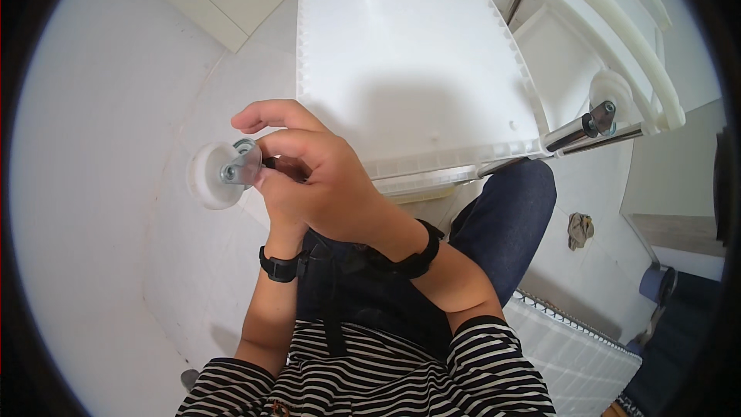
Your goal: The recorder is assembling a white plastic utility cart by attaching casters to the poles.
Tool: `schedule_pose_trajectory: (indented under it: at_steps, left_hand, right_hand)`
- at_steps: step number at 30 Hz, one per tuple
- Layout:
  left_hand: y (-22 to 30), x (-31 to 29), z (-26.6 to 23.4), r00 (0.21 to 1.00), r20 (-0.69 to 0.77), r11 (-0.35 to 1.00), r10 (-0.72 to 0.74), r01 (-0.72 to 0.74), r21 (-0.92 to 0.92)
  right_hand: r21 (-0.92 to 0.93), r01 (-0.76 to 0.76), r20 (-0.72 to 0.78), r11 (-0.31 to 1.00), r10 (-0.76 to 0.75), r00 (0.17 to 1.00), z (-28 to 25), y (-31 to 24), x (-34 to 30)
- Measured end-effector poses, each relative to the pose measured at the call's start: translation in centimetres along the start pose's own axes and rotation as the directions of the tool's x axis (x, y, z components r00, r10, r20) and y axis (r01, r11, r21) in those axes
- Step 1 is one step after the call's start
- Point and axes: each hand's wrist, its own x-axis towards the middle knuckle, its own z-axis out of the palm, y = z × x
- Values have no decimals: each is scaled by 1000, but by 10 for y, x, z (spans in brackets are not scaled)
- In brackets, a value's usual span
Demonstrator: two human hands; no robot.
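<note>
A small caster wheel [216,176] with a white wheel and a shiny metal bracket is held off to the left. My right hand [328,174] reaches across and pinches the bracket side of it, with one finger stretched out above. Behind and below it, my left hand [284,228] comes up close to the caster. Its fingers are mostly hidden by the right hand, so their grip does not show. Beyond both hands lies a large white plastic shelf panel [409,38] with a raised toothed rim.
Another caster [607,104] is fitted on a metal post [567,137] at the right, beside a white curved plastic frame [617,19]. A crumpled brown cloth [580,230] lies on the floor. A white slatted panel [575,355] is at lower right. A white wall [93,147] rises at left.
</note>
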Motion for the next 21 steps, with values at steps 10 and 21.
schedule_pose_trajectory:
  at_steps: [10,21]
  left_hand:
    - [-1,0,0,990,-139,989,30,-9,145]
    - [-7,10,3,993,-61,979,100,-87,184]
  right_hand:
    - [-135,160,-226,978,-188,956,22,23,-3]
    - [-238,179,-243,955,-237,941,13,5,-7]
